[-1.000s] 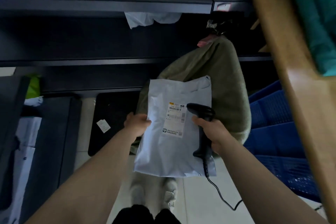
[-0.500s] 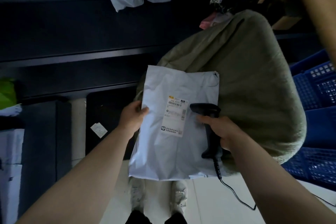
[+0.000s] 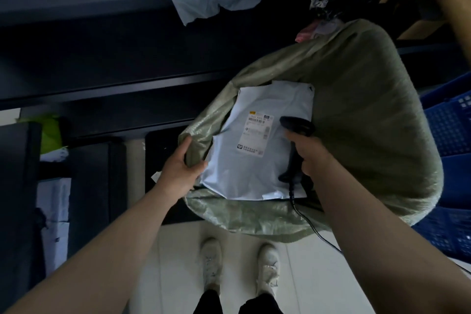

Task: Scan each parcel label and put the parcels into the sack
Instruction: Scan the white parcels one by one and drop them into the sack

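A white poly-mailer parcel (image 3: 244,166) with a printed shipping label (image 3: 257,134) lies inside the open mouth of the olive-green woven sack (image 3: 369,115). My left hand (image 3: 182,163) grips the sack's left rim and holds the mouth open. My right hand (image 3: 305,153) is closed around a black corded barcode scanner (image 3: 295,135), which rests over the parcel's right edge. The scanner's cable (image 3: 313,227) trails down over the sack's near rim.
Dark metal shelving (image 3: 127,33) runs across the back with a white bag (image 3: 211,5) on it. Blue plastic crates (image 3: 451,155) stand to the right. A wooden table edge (image 3: 453,7) is at the upper right. White parcels (image 3: 54,211) sit at the left. My shoes (image 3: 239,265) are on pale floor tiles.
The parcel went from being held above the sack down into its mouth. My left hand let go of the parcel and took hold of the sack's rim. The scanner stays in my right hand.
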